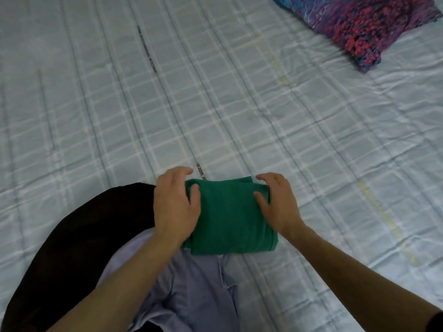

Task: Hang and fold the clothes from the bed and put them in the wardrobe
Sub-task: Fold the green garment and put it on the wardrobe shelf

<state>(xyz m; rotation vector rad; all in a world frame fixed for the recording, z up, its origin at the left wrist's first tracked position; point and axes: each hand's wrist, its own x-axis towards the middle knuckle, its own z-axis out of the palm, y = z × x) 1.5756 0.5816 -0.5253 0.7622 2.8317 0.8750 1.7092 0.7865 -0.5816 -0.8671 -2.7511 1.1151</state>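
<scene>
Far left, a black garment (79,238) lies on the bed (96,104), its rounded edge reaching to the left wrist. Overlapping it toward the centre is a pale lilac garment (191,291), rumpled, at the near edge of the view.

A line of dark printed lettering (201,172) runs along a stripe of the checked pale-blue bedsheet and passes under the far edge of the folded item; it is too blurred to read. A second dark printed strip (147,50) lies further up the sheet, likewise illegible.

The left hand (176,204) grips the left side of the folded green garment (230,219): the thumb lies on top of the cloth, the fingers curve over its far left corner. The palm covers the left edge.

The green garment is folded into a compact, roughly square packet, plain in colour, with layered edges showing at the near side. It rests on the bed at centre, its near edge overlapping the lilac garment.

The right hand (278,204) holds the right side in like manner: thumb pressed on the top surface, fingers bent round the far right corner.

At upper right, a pillow (369,27) in a red, purple and blue print lies well apart from the clothes.
</scene>
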